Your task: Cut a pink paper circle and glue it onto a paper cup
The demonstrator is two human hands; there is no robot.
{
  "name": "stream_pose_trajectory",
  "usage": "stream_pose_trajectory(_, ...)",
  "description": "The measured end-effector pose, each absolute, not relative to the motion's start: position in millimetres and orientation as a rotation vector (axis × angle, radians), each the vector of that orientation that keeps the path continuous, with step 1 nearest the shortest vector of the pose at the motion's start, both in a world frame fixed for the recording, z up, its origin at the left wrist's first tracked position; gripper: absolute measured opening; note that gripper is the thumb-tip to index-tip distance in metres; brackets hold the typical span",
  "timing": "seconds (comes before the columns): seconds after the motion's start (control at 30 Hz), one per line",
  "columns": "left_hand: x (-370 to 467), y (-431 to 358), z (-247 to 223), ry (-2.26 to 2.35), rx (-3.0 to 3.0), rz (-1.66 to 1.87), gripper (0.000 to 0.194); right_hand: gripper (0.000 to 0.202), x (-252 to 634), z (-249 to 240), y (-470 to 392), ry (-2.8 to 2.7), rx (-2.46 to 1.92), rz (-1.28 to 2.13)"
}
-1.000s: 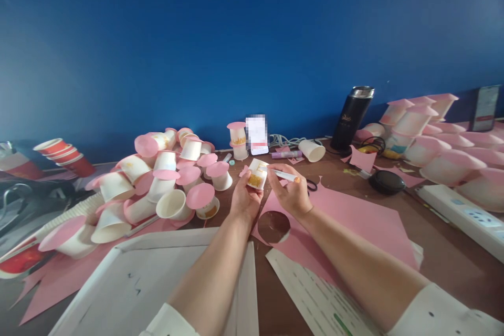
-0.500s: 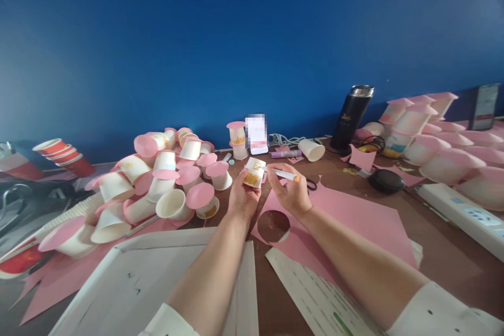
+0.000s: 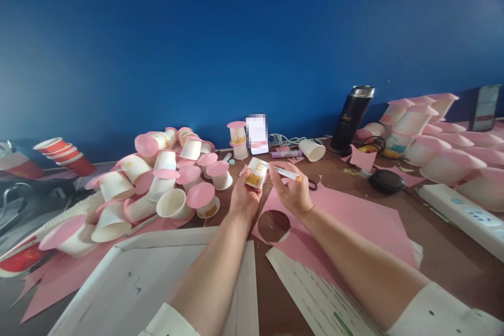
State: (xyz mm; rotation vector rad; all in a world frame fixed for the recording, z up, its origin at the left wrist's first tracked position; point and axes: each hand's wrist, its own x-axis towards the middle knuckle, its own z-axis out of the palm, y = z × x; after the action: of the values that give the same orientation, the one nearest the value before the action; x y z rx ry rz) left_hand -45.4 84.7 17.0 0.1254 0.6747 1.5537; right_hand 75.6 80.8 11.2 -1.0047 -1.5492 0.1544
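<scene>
My left hand (image 3: 244, 197) is closed around a small white paper cup (image 3: 257, 173), which is tilted and carries yellow-brown drawing along one end and further lines above it. In my right hand (image 3: 293, 193) is a white marker pen (image 3: 286, 174) with an orange end; its tip meets or nearly meets the cup's side. Beneath the right forearm lies a pink paper sheet (image 3: 354, 215) with a round hole cut in it. Black scissor handles (image 3: 313, 185) show partly behind the right hand.
Paper cups with pink discs (image 3: 200, 196) are heaped on the left, and more pink-topped cups (image 3: 452, 160) on the right. A phone (image 3: 256, 134) leans at the blue wall. Also present are a black flask (image 3: 352, 118), a power strip (image 3: 468, 215) and a white box lid (image 3: 157, 273).
The cup has turned slightly in my left hand, so its drawn lines sit further right. More strokes show on it. My right hand has shifted a little with the marker.
</scene>
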Motion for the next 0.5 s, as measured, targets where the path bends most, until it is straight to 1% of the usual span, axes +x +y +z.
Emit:
stream_pose_trajectory(0.23, -45.1, 84.8, 16.6, 0.678, 0.136, 1.555, 0.028, 0.018, 75.3, 11.6, 80.3, -1.557, -1.007, 0.161)
stream_pose_trajectory(0.4, -44.9, 84.0, 18.3, 0.683, 0.125, 1.553, 0.021, 0.017, 74.1, 11.2, 78.9, -1.571, -1.029, 0.183)
stream_pose_trajectory(0.5, -45.3, 84.3, 17.3, 0.685, 0.127, 1.547, 0.020, 0.016, 73.2, 11.5, 77.9, -1.583, -1.030, 0.191)
